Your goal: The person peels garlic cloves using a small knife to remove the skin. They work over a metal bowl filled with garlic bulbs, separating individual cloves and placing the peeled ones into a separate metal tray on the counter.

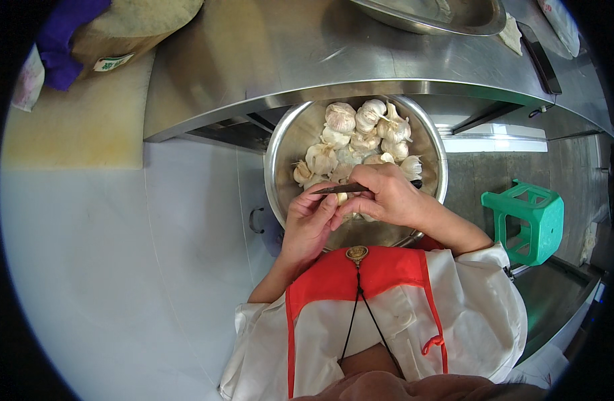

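Note:
A large round metal basin [355, 234] in front of me holds several garlic bulbs [340, 118], most of them in papery skin. Over its near half, my left hand [312, 215] pinches a pale garlic clove [342, 198] between thumb and fingers. My right hand [387, 195] grips a small knife with a dark pointed blade [337, 189], whose tip points left across the left fingers. The right thumb and fingertips also meet near the clove. A black handle end shows past the right hand.
A stainless steel counter [287, 55] runs beyond the basin, bearing a metal bowl [437, 25] and a dark, flat object [539, 60]. A green plastic stool [532, 223] stands at right. At upper left, a thick round block [131, 30] and a purple cloth [66, 42] rest on a pale cutting board [86, 130].

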{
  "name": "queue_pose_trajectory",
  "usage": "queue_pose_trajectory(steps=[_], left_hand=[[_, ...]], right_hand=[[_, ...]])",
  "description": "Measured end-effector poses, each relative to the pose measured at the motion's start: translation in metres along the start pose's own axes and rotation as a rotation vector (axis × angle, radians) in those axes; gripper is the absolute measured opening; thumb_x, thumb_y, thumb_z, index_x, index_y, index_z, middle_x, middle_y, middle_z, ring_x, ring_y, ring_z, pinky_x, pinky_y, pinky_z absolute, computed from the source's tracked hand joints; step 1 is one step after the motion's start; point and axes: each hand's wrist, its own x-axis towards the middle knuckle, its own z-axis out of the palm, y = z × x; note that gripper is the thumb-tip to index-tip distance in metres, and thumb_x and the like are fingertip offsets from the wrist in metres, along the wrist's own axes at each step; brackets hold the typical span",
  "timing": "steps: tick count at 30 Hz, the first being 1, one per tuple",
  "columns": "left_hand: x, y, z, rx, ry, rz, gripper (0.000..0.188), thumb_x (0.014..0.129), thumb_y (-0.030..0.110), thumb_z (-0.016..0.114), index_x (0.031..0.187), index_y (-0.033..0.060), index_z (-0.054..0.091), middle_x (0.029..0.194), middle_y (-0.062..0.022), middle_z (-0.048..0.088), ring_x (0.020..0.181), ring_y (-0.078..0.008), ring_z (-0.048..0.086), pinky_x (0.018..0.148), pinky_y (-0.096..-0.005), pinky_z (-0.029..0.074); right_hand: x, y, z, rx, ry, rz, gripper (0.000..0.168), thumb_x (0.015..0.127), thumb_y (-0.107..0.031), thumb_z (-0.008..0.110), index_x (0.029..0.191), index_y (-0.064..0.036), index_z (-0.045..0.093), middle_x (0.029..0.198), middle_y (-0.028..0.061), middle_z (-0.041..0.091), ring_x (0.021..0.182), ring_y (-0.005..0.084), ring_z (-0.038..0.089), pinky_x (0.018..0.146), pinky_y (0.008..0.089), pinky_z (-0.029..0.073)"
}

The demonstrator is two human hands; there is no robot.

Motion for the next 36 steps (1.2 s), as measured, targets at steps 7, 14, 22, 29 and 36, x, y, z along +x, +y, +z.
queue_pose_trajectory(steps=[7, 14, 22, 29, 36], left_hand=[[0.0012, 0.0017, -0.0010, 0.041, 0.006, -0.016, 0.018, 0.095, 0.012, 0.056, 0.108, 0.0001, 0.060, 0.086, -0.0025, 0.057, 0.067, -0.0070, 0.047, 0.055, -0.0198, 0.036], [0.0008, 0.0049, -0.0013, 0.083, -0.004, -0.033, 0.018, 0.095, 0.011, 0.055, 0.108, -0.0002, 0.061, 0.080, -0.0023, 0.056, 0.063, -0.0076, 0.045, 0.054, -0.0203, 0.035], [0.0028, 0.0020, -0.0050, 0.090, 0.000, -0.032, 0.018, 0.096, 0.007, 0.053, 0.109, -0.0023, 0.060, 0.079, -0.0037, 0.057, 0.061, -0.0079, 0.045, 0.054, -0.0211, 0.036], [0.0045, 0.0031, -0.0058, 0.112, 0.004, -0.034, 0.016, 0.095, 0.004, 0.052, 0.108, -0.0013, 0.060, 0.080, -0.0042, 0.059, 0.061, -0.0083, 0.048, 0.054, -0.0211, 0.038], [0.0050, 0.0010, -0.0014, 0.077, 0.053, 0.019, 0.017, 0.095, 0.003, 0.052, 0.108, -0.0008, 0.061, 0.080, -0.0039, 0.057, 0.061, -0.0090, 0.048, 0.054, -0.0216, 0.039]], right_hand=[[0.0000, 0.0003, 0.0014, -0.004, 0.000, -0.006, 0.042, 0.073, -0.031, 0.078, 0.075, -0.001, 0.048, 0.063, 0.0164, 0.056, 0.056, 0.0351, 0.057, 0.050, 0.0390, 0.042], [0.0019, 0.0049, 0.0047, -0.052, 0.022, -0.070, 0.039, 0.076, -0.030, 0.075, 0.073, -0.001, 0.049, 0.064, 0.0180, 0.056, 0.059, 0.0385, 0.057, 0.051, 0.0407, 0.044], [0.0034, 0.0035, 0.0018, -0.028, -0.052, -0.020, 0.034, 0.080, -0.026, 0.072, 0.075, 0.000, 0.051, 0.065, 0.0198, 0.057, 0.063, 0.0401, 0.059, 0.054, 0.0420, 0.045], [0.0040, 0.0051, 0.0030, -0.053, -0.055, -0.057, 0.033, 0.080, -0.027, 0.071, 0.076, 0.000, 0.051, 0.065, 0.0202, 0.056, 0.063, 0.0409, 0.058, 0.054, 0.0425, 0.044], [0.0048, 0.0057, 0.0012, -0.092, -0.014, -0.048, 0.039, 0.079, -0.030, 0.072, 0.075, 0.000, 0.047, 0.067, 0.0194, 0.055, 0.063, 0.0410, 0.056, 0.053, 0.0433, 0.043]])
